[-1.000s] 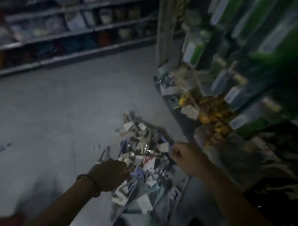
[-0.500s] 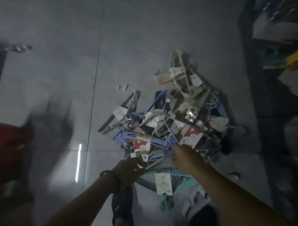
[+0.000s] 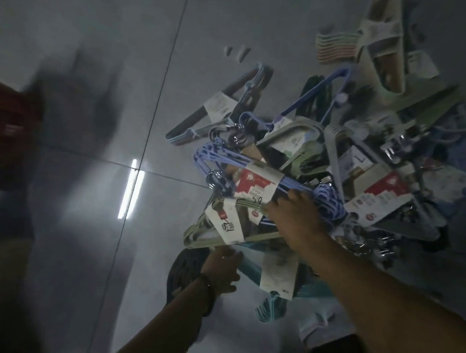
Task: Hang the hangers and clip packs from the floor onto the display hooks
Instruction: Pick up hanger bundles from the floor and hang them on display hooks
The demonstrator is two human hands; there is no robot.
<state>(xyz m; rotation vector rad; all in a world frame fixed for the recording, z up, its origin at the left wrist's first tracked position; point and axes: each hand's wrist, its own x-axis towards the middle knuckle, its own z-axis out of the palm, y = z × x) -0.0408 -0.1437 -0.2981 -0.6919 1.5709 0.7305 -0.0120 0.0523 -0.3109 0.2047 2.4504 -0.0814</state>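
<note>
A tangled pile of hanger packs and clip packs lies on the grey tiled floor. At its near edge is a pale green hanger pack with a white label, and a blue hanger pack with a red-and-white label lies just above it. My right hand reaches into the pile, fingers curled over the blue hangers and thumb against the green pack's upper bar. My left hand, with a dark wristband, holds the green pack's lower bar. A teal hanger pack lies under both. The display hooks are out of view.
A blurred red object stands at the left edge. A dark round shape sits on the floor beside my left wrist. A ceiling light reflects off the tiles. Open floor spreads left of the pile.
The view swung from the shelves down onto the floor and closed in on the pile. Both hands dropped from above the pile into its near edge.
</note>
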